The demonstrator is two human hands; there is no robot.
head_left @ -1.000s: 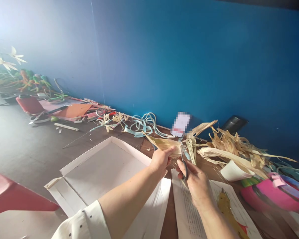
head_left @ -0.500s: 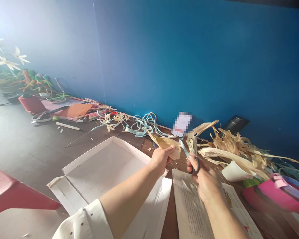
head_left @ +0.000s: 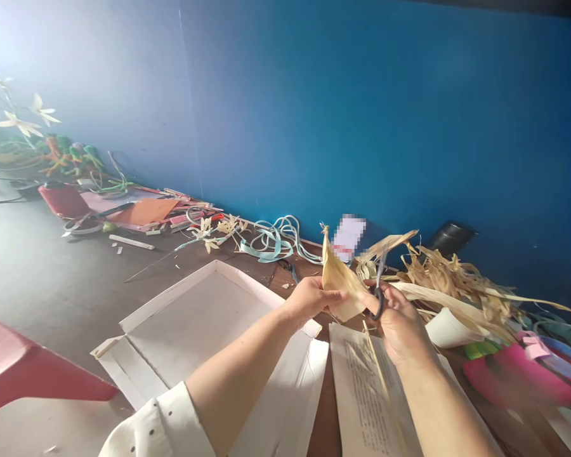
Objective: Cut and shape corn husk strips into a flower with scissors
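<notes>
My left hand (head_left: 308,301) pinches a pale dried corn husk (head_left: 339,279) by its lower part. The husk stands up from the fingers, and its narrow tip points away from me. In my right hand (head_left: 402,327) is a pair of scissors (head_left: 379,303), with dark handle loops around the fingers and the blades pointing up. My right thumb and fingertips also touch the husk's right edge. Under the hands lies a printed sheet (head_left: 361,393) with a thin husk strip (head_left: 383,374) on it.
A white cardboard tray (head_left: 190,317) lies to the left. On the right are a heap of dried husks (head_left: 457,276), a white cup (head_left: 452,328) and a pink bag (head_left: 514,374). Light-blue ribbon (head_left: 261,247) and craft scraps line the blue wall (head_left: 361,114). A red stool (head_left: 33,362) stands front left.
The husk has swung from lying leftward to standing upright. My right hand has shifted slightly right and now touches the husk. A thin strip now lies across the printed sheet.
</notes>
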